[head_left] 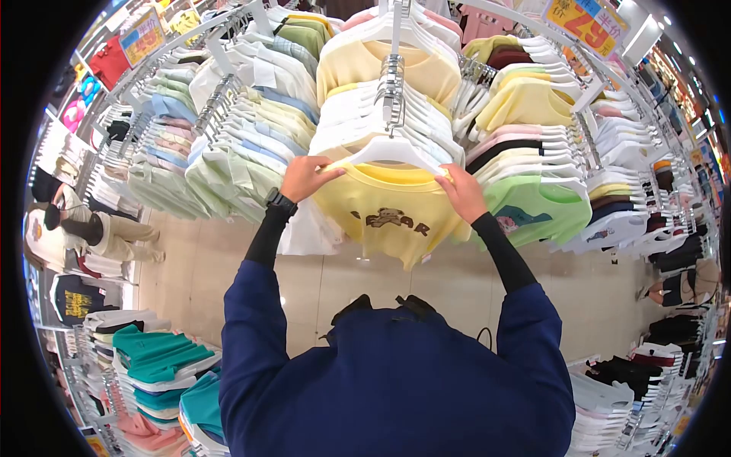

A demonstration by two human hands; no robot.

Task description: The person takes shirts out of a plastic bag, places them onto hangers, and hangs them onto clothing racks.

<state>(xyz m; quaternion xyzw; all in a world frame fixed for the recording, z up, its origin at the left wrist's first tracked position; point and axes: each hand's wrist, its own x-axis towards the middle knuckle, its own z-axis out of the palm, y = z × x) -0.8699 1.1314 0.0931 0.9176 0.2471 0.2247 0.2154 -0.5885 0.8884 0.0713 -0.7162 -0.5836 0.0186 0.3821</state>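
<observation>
A yellow T-shirt [388, 209] with a bear print hangs on a white hanger [392, 151] at the front of the middle rack arm [394, 76]. My left hand [308, 177] pinches the shirt's shoulder at the left end of the hanger. At the other shoulder, my right hand [461, 192] is closed on the fabric, its thumb towards the neckline. The hanger's hook reaches up to the end of the metal arm. Right behind it hang several white and pale shirts [365, 107] on the same arm.
Green shirts [240, 179] hang close on the left, and a light green printed T-shirt [533, 209] on the right. Behind me at left are teal shirts [160, 354]. Another person [99, 225] stands at the far left. Price signs [586, 27] top the rack.
</observation>
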